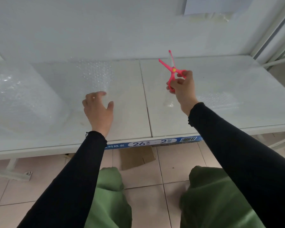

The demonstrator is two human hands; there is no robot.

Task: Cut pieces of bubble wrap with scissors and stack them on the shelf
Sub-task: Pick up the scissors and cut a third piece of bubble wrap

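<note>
My right hand (182, 89) holds pink scissors (170, 68) by the handles above the white shelf (130, 116), their blades spread apart and pointing up. My left hand (97, 111) hovers over the shelf with fingers relaxed, fingertips at the near edge of a clear bubble wrap sheet (95, 73) that runs off a big roll (18, 99) at the left. A cut piece of bubble wrap (217, 101) lies flat on the shelf right of my right hand.
A wall rises behind the shelf, and a metal upright (273, 30) stands at the right. A blue label strip (155, 142) runs along the front edge. A piece of cardboard (136, 158) lies on the tiled floor below, near my green trousers.
</note>
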